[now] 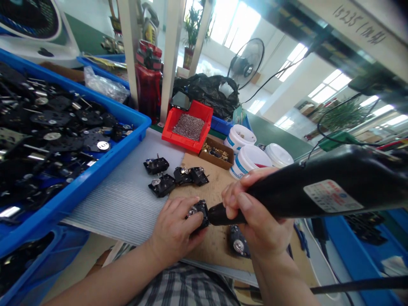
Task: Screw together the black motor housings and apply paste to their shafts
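Observation:
My left hand (180,227) is closed round a small black assembly (201,211) over the brown board. In my right hand (263,212) is a black power screwdriver (306,185), its tip touching or very close to the right side of that assembly. Another black part with a silver disc (237,241) lies on the board beneath my right wrist. Several black assemblies (162,185) rest beyond my left hand, where the board meets the ribbed grey sheet.
A blue crate (127,148) heaped with black parts stands at the left. Behind the board are a red bin (186,146) of small screws, a cardboard box (213,160) of brass pieces and white tubs (250,159). Cables and another blue crate (353,250) are at the right.

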Demonstrator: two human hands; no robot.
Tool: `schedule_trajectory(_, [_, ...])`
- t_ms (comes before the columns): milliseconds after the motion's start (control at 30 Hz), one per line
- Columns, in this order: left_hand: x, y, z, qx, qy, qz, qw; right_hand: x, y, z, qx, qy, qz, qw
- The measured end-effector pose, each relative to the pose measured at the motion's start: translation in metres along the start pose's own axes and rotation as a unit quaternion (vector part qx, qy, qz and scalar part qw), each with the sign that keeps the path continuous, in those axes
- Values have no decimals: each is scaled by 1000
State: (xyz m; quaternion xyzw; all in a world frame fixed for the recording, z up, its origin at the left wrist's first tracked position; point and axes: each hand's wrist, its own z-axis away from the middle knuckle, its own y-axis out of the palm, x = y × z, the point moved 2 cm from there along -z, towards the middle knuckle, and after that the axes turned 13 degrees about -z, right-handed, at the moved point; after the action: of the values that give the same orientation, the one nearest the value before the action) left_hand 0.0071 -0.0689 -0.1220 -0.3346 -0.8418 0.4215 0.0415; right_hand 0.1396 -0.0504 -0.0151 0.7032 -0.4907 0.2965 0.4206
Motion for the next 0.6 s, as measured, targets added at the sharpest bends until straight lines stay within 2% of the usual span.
schedule_trajectory(133, [2, -6, 1, 51, 1, 33, 998, 1, -4, -2, -34, 14, -44, 998])
schedule_trajectory(233, [10, -19, -8, 83, 4, 70, 994, 22, -22, -4, -119, -15, -93, 988])
schedule_trajectory(333, [23, -37, -37, 76, -16, 72, 994, 56, -53, -1, -228, -94, -101, 964])
schedule_trajectory(400, [27, -41, -63, 95, -22, 47, 994, 74, -73, 6, -290, -132, -90, 944])
schedule_trajectory(500, [22, -24, -97, 214, 48, 14, 976, 88, -93, 18, -344, -145, -77, 924])
schedule_trajectory(600, [18, 3, -114, 312, 132, -8, 941, 91, -103, 29, -353, -138, -73, 923])
